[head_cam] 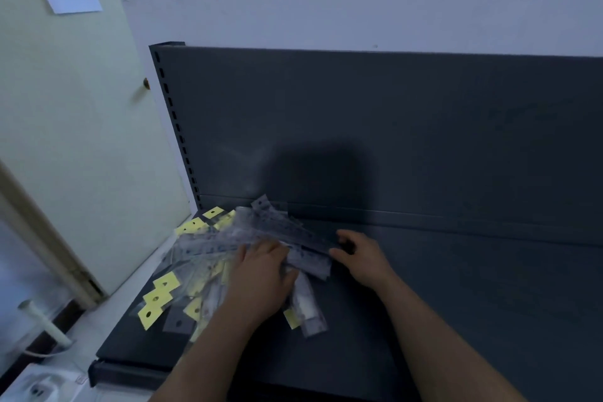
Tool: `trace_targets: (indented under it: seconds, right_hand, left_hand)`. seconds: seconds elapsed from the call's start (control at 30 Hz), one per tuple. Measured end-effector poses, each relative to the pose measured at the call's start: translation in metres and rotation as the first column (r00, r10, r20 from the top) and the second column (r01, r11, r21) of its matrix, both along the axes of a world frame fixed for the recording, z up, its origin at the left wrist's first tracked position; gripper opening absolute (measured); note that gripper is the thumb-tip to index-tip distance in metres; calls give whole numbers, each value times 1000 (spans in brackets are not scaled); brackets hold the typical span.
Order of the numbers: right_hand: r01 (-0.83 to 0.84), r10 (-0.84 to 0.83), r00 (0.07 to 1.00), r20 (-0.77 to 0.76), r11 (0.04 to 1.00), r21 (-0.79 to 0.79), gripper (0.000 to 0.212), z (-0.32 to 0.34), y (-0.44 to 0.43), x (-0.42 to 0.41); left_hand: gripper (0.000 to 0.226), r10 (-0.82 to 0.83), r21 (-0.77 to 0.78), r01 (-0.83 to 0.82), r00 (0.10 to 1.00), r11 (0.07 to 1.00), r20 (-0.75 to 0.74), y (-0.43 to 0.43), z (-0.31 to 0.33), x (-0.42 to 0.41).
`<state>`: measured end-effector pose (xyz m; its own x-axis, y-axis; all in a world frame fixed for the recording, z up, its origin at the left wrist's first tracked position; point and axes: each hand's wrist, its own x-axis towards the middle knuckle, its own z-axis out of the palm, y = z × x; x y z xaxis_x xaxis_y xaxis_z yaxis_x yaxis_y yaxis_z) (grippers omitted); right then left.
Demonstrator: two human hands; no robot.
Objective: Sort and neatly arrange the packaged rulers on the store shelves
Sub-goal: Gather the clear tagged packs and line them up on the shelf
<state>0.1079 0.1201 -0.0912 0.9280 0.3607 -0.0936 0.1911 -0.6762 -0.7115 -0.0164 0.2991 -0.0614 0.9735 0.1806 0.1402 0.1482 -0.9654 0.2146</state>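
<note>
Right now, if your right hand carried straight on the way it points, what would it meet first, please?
The right hand pinches the end of a grey packaged ruler. Going on up-left, it would likely push into the pile of packaged rulers, though depth is unclear.

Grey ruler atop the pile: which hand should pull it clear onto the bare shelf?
Right. The right hand pinches the grey ruler at its end, and bare shelf lies on that side. The left hand rests on the pile, steadying it.
</note>
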Motion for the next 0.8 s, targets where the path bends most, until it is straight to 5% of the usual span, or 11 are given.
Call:
trace_targets:
  seconds: [0.13,0.37,0.5,0.57,0.67,0.73,0.8]
  right_hand:
    - [-71,69,997,-21,995,-76,47,0,3,15]
    - [-47,67,995,-76,970,239,13,1,-10,20]
    - [-20,76,988,-136,926,376,9,5,-24,16]
    - [34,83,971,-223,879,475,13,7,-32,13]
    - [93,113,941,-320,821,563,12,10,-42,10]
    - [-6,185,938,-292,854,520,7,11,-47,8]
    - [-125,253,935,-248,891,437,6,11,-49,7]
  left_hand:
    - [45,37,5,-38,999,999,15,-6,-4,3]
    - [48,164,-110,-154,982,982,91,-22,-9,6]
    - [23,278,-339,-178,920,924,275,-45,-7,6]
    - [12,406,-558,-213,880,802,248,-60,-2,7]
    - [23,499,-923,-158,866,350,41,-75,-3,18]
    - [29,534,-995,-44,845,95,14,-82,-5,26]
    - [22,612,-1000,0,790,24,15,-85,-5,30]
